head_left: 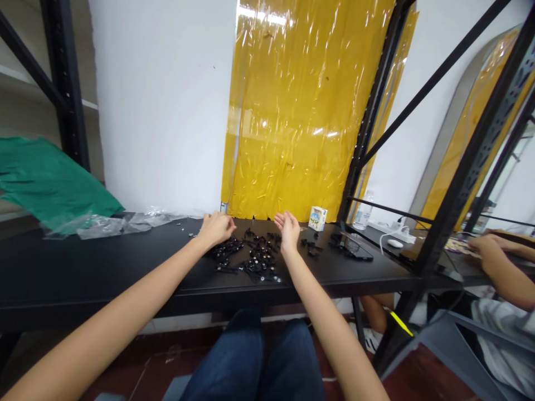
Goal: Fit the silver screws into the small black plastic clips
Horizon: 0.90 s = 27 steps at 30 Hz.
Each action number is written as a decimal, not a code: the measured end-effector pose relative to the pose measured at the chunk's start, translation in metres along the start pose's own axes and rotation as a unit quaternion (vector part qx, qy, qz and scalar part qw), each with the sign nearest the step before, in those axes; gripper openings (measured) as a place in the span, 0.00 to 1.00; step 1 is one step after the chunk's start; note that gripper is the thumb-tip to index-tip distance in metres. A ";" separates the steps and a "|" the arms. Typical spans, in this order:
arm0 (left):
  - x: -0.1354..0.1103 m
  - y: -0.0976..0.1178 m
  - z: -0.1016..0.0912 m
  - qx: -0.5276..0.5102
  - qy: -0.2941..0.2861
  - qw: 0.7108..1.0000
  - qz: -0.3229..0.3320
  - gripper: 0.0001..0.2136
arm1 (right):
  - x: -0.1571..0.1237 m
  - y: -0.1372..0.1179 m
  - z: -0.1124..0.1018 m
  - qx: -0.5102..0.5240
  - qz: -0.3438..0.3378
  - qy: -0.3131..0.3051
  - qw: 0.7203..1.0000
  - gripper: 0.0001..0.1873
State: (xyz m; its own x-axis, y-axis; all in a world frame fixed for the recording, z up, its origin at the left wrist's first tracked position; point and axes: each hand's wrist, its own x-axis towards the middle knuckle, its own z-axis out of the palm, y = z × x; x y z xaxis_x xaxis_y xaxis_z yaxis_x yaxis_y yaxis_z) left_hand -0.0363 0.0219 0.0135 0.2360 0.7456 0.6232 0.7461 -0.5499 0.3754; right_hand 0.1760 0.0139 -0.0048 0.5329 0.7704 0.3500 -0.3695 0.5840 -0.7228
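Note:
A loose pile of small black parts (pixel 261 256), some with shiny round silver ends, lies on the black tabletop (pixel 137 262). At the pile's left back edge is my left hand (pixel 217 228), its fingers curled together; whatever they may hold is hidden. My right hand (pixel 288 231) is just right of the pile, fingers stretched out and palm turned toward the left, with nothing visible in it. A smaller group of black parts (pixel 311 248) lies to the right of that hand. A few tiny silver pieces (pixel 192 234) are scattered left of my left hand.
A small printed box (pixel 317 218) stands behind the parts, with a dark phone (pixel 355 248) to the right. Clear plastic (pixel 125 223) and a green sheet (pixel 54 184) lie at the left. Black rack posts (pixel 455 156) separate a neighbouring bench, where another person's hands (pixel 487 245) show.

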 end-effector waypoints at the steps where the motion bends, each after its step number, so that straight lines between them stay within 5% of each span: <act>1: 0.000 -0.003 -0.004 0.002 0.042 0.999 -0.006 0.04 | -0.001 0.000 0.000 -0.004 -0.002 -0.005 1.000 0.16; 5: -0.001 -0.003 -0.014 0.132 0.052 0.990 -0.012 0.05 | -0.004 0.001 0.002 -0.029 -0.016 -0.039 0.999 0.16; 10: -0.002 0.018 -0.013 0.095 -0.151 0.984 -0.005 0.11 | -0.008 0.002 0.002 -0.077 -0.043 -0.089 0.992 0.15; 13: -0.003 0.025 -0.013 0.106 -0.210 0.972 0.003 0.13 | -0.009 0.003 0.003 -0.103 -0.046 -0.110 0.988 0.15; 20: -0.005 0.016 -0.011 0.123 -0.224 0.967 -0.005 0.09 | -0.013 0.003 0.002 -0.130 -0.028 -0.156 0.979 0.13; 27: -0.006 0.016 -0.008 0.152 -0.165 0.973 0.054 0.08 | -0.021 0.005 0.001 -0.227 -0.045 -0.247 0.941 0.12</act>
State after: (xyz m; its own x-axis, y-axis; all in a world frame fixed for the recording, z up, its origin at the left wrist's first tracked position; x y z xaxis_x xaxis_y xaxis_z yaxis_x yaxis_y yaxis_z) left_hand -0.0306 0.0054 0.0211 0.4731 0.7977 0.3739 0.8436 -0.5326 0.0690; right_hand 0.1626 0.0010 -0.0154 0.0862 0.8129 0.5759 0.0831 0.5702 -0.8173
